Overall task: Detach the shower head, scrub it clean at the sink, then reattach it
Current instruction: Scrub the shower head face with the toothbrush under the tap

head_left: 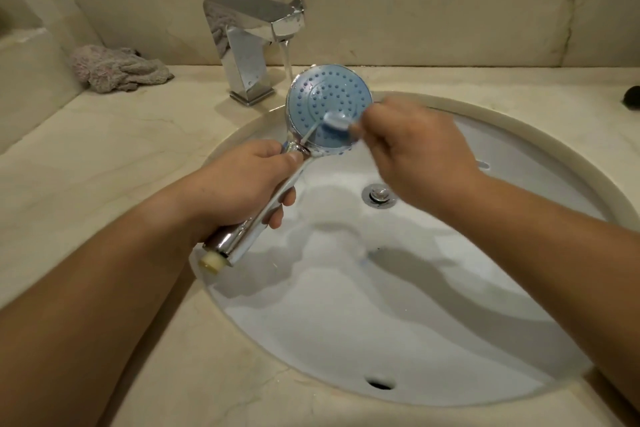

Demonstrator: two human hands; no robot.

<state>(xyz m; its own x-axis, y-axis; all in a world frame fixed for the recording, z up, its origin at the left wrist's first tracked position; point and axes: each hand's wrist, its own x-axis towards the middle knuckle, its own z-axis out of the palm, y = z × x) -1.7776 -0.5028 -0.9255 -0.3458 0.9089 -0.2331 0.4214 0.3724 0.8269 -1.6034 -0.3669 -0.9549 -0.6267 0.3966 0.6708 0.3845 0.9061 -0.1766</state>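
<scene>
Over the white sink [346,305] I hold a chrome shower head [327,97] with a round blue nozzle face turned up toward me. My left hand [249,180] grips its chrome handle, whose cream threaded end [212,262] sticks out below my wrist. My right hand [415,156] pinches a toothbrush [337,121] with blue-white bristles pressed on the lower part of the blue face; hand and brush are motion-blurred. Water runs from the chrome faucet [249,45] in a thin stream just behind the head's upper left rim.
A crumpled pinkish-grey cloth [117,69] lies on the beige marble counter [86,149] at the back left. The drain plug [377,194] sits in the basin's middle. A dark round object [632,97] shows at the right edge. A marble wall rises behind.
</scene>
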